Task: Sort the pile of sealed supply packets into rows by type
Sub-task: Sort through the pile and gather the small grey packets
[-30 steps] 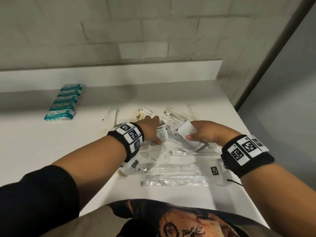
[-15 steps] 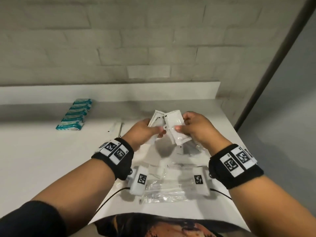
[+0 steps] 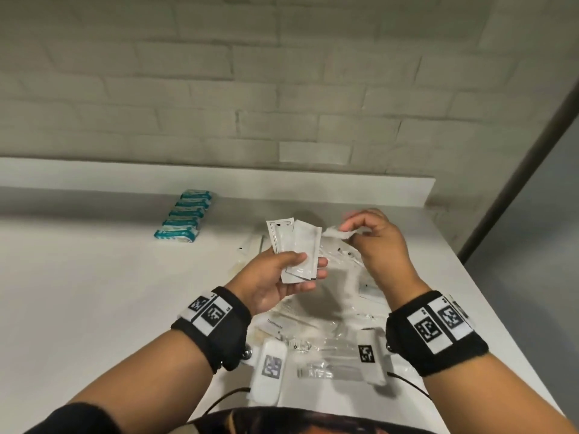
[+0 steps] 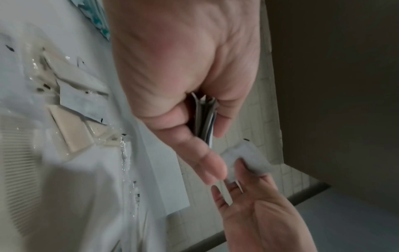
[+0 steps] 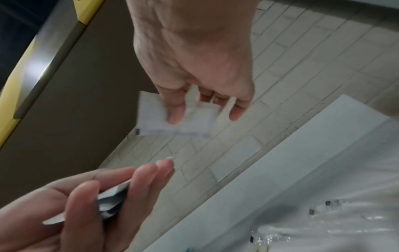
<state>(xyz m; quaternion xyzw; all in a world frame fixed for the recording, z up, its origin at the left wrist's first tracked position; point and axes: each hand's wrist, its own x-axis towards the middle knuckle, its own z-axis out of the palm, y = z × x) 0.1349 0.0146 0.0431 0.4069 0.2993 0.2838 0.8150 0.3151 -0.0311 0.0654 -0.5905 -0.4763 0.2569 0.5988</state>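
My left hand (image 3: 288, 274) holds a small stack of flat white packets (image 3: 296, 245) upright above the table, thumb across their lower part; the left wrist view shows their edges (image 4: 205, 117) pinched between thumb and fingers. My right hand (image 3: 369, 236) pinches one more white packet (image 3: 338, 231) by its edge, just right of the stack and apart from it; it is blurred in the right wrist view (image 5: 175, 119). Below both hands lies the mixed pile of clear and white sealed packets (image 3: 329, 333) on the white table (image 3: 94, 292).
A row of teal-and-white packets (image 3: 185, 219) lies at the back left of the table. A raised white ledge (image 3: 219, 180) and a brick wall bound the far side. The table's right edge (image 3: 501, 324) drops to a grey floor.
Both hands rose from the pile with white packets. The left hand now holds the stack alone, and the right hand has drawn one packet away to the right.
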